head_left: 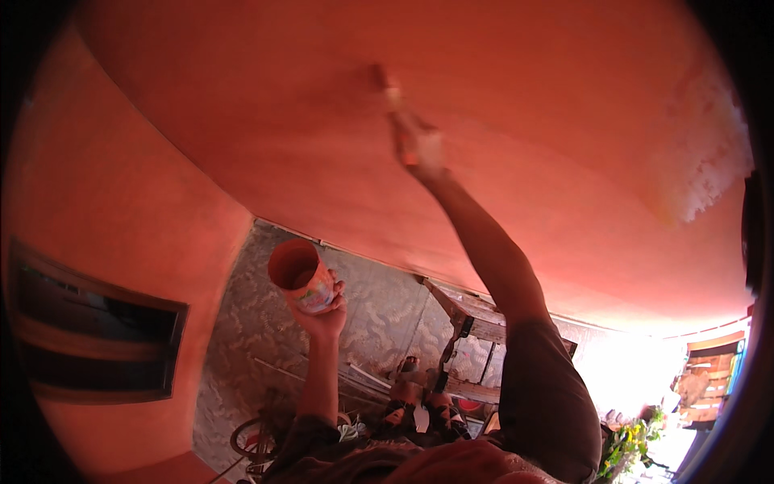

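My right hand (419, 147) is raised to the orange-red wall (516, 97), its fingers wrapped round the handle of a paintbrush (387, 87). The dark bristles are at the painted surface; hand and brush are blurred by motion. Lower and to the left, my left hand (325, 310) grips a paint container (310, 278), cup-shaped, with an orange-red inside and a printed side. Its open mouth tilts toward the wall, and how much paint it holds is hard to make out. On the right of the wall shows a pale, uneven patch (705, 153).
A wooden step frame (472, 327) stands on the patterned floor (250, 315) against the wall. A dark-framed window (97, 331) is in the left wall. Thin rods (367, 379) and a wheel-like ring (246, 436) lie near my feet. Green plants (633, 444) grow at lower right.
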`<move>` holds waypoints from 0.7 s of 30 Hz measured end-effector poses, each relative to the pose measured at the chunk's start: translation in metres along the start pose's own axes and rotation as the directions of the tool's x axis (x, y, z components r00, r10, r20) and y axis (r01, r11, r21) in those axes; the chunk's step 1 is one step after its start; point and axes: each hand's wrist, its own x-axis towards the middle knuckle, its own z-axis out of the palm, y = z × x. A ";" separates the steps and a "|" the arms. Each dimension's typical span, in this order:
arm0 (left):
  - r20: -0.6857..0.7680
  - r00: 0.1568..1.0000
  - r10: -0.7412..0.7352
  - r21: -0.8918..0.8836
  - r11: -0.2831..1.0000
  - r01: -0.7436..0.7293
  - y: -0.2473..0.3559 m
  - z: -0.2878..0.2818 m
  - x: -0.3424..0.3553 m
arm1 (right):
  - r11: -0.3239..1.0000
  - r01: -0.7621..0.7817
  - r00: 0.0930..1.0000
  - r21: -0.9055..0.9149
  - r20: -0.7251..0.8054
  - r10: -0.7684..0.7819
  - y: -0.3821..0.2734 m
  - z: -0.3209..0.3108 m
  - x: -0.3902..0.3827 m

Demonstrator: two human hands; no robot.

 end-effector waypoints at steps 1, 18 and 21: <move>0.019 1.000 -0.010 -0.002 1.000 0.010 -0.001 -0.001 -0.001 | 0.989 -0.126 0.990 -0.077 0.052 0.130 0.010 -0.030 -0.015; 0.235 0.948 -0.216 -0.073 0.968 0.239 -0.086 0.036 0.075 | 0.926 -0.319 0.916 -0.203 -0.317 0.246 0.036 -0.122 -0.083; 0.241 0.957 -0.159 -0.057 0.983 0.177 -0.071 0.030 0.071 | 0.995 -0.082 0.989 -0.059 -0.126 0.074 -0.004 -0.049 -0.038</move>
